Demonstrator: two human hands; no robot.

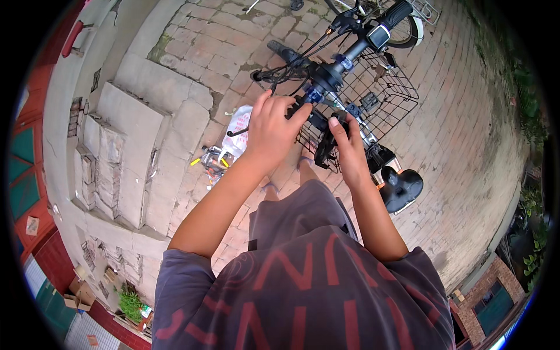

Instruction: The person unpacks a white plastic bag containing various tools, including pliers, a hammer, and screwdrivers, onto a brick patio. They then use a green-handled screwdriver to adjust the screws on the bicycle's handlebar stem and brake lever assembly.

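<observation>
A bicycle stands in front of me, its handlebar [350, 53] slanting from upper right down toward my left hand. My left hand [273, 124] is closed at the handlebar's near end, fingertips by the blue-black clamp [313, 94]. Past its left side pokes a thin black lever [237, 133] with a rounded tip. Just right of it, my right hand [350, 146] is closed, thumb on top, on a long black part [328, 143] in front of the wire basket [382, 87]. I cannot make out this part's kind; the fingers hide some of it. Both palms are hidden.
Beyond the clamp are a small display [378, 37] and a black grip [399, 13]. A black saddle [402, 189] is at right. Tools [213, 162] and a white plastic bag [238, 129] lie on the brick paving [461, 134]. Concrete steps [125, 146] rise at left.
</observation>
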